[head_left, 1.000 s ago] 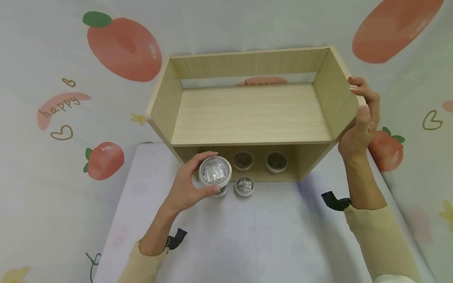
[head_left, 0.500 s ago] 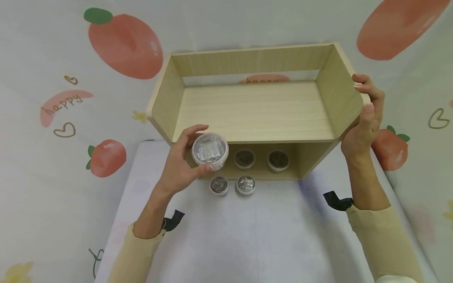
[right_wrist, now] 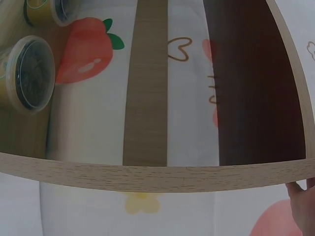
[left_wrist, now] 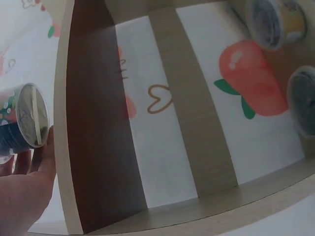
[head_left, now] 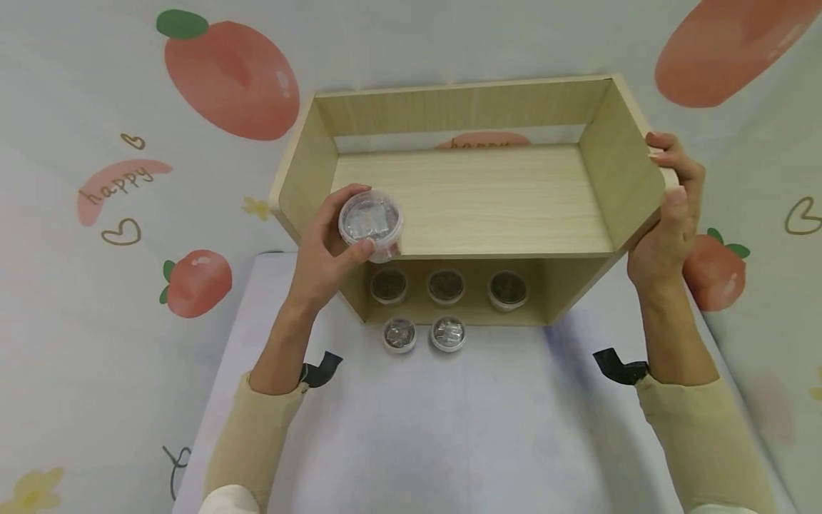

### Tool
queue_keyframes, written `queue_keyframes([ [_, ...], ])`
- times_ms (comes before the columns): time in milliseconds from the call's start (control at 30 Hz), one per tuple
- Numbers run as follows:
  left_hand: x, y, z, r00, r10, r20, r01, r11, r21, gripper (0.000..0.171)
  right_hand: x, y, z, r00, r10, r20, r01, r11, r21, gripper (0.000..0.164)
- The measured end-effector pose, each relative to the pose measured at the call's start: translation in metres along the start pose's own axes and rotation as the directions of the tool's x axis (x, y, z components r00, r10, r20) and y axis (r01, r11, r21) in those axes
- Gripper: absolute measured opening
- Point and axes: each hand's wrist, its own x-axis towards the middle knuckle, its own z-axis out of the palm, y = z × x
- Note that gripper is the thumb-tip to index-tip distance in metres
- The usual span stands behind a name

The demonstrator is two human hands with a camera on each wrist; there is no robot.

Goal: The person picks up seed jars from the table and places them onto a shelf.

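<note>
My left hand (head_left: 313,260) grips a round clear plastic tub (head_left: 369,216) between thumb and fingers, with silvery wrapped pieces showing through its lid. The tub overlaps the front left of the upper shelf in the head view. Its printed side shows in the left wrist view, where the tub (left_wrist: 22,118) tops my fingers beside the upper board edge. My right hand (head_left: 676,214) holds the right side panel of the two-tier wooden shelf (head_left: 475,200) near its front corner. Only part of that right hand (right_wrist: 302,206) shows in the right wrist view.
On the lower tier stand a left dark-lidded tub (head_left: 389,285), a middle one (head_left: 446,285) and a right one (head_left: 508,289). Two smaller tubs, the left (head_left: 399,334) and right (head_left: 448,333), sit on the white table (head_left: 475,428) before the shelf. A fruit-print cloth (head_left: 96,300) hangs behind.
My left hand has raised the tub from in front of the lower tier to the upper shelf's height, uncovering a lower-tier tub and a small table tub. The right hand keeps its hold.
</note>
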Motion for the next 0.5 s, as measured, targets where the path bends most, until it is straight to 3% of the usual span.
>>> queue_keyframes([
  [133, 0.009, -0.007, -0.004, 0.998, -0.03, -0.054, 0.029, 0.999, -0.02, 0.058, 0.0, 0.0, 0.001, 1.0, -0.001, -0.001, 0.001, 1.0, 0.014, 0.048],
  [367, 0.025, -0.001, 0.002, 0.994, 0.013, -0.112, -0.001, 0.995, 0.104, 0.053, -0.001, -0.003, 0.006, 1.0, -0.022, -0.008, 0.022, 1.0, 0.008, 0.048],
  [500, 0.03, 0.001, 0.003, 0.991, 0.023, -0.133, -0.006, 0.992, 0.126, 0.053, -0.001, -0.003, 0.007, 1.0, -0.03, -0.006, 0.03, 1.0, -0.006, 0.048],
])
